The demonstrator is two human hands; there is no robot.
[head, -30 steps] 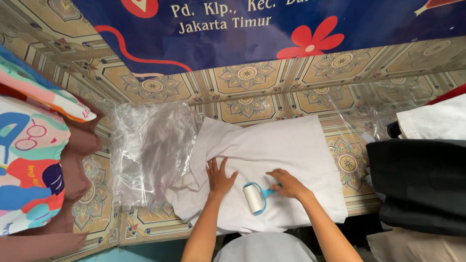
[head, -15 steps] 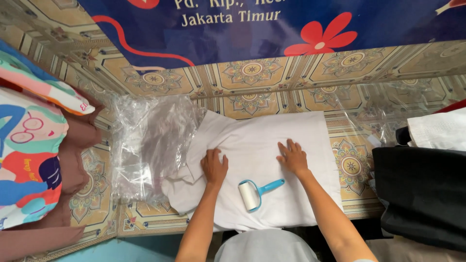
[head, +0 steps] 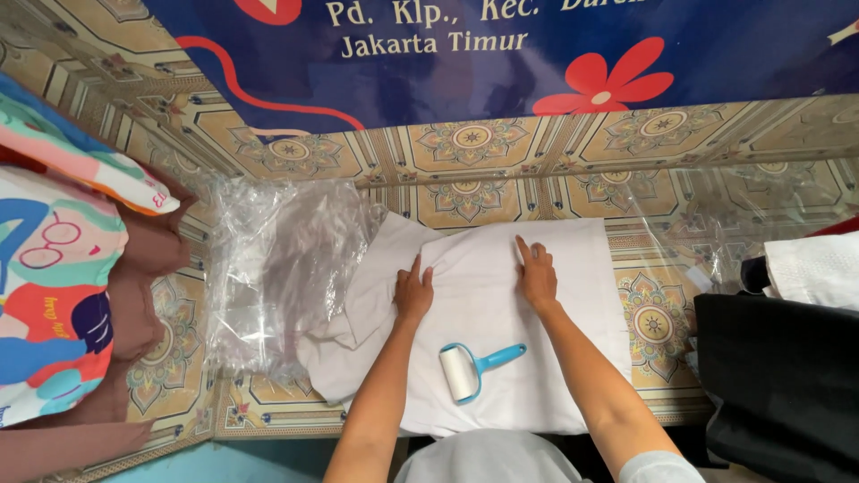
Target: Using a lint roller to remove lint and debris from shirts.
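Both hands have slid up the cloth (head: pixel 501 331): left hand (head: pixel 412 295) and right hand (head: pixel 537 273) press flat, holding nothing; roller (head: pixel 474 368) lies behind at 6 o'clock, handle toward 2, between the forearms.

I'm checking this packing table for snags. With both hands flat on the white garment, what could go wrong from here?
1. The lint roller lies loose on the white garment near the table's front edge; a tug on the cloth might send it off.
2. The left hand and right hand press near the middle only, so the creased sleeve by the plastic bag may stay rumpled.
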